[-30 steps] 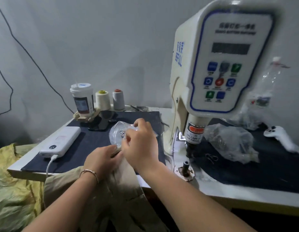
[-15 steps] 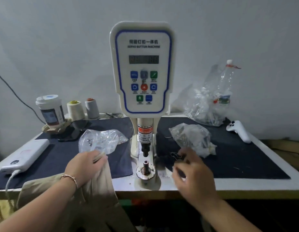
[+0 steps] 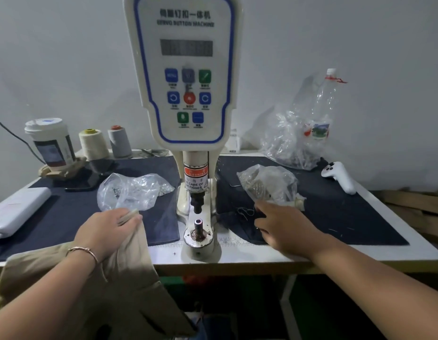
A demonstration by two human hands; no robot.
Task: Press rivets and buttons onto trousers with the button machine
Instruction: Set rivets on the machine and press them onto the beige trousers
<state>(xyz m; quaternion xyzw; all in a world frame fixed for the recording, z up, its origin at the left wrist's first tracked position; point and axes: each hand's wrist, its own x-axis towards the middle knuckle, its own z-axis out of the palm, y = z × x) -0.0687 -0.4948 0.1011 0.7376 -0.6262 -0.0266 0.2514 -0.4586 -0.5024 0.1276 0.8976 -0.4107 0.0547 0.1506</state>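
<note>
My right hand point(image 3: 285, 225) has slid further from the button machine point(image 3: 188, 99) toward the bag of fasteners point(image 3: 269, 185) at two o'clock, fingers loosely spread on the dark mat point(image 3: 348, 217). My left hand point(image 3: 107, 229) grips the trousers point(image 3: 120, 278) at eight o'clock on the worktop point(image 3: 262, 256). A clear bag point(image 3: 132, 190) lies just beyond at ten o'clock.

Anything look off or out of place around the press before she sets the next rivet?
Mostly tidy. A loose tangle of thread lies on the dark mat just right of the machine's lower post, by the right hand. It might snag.
</note>
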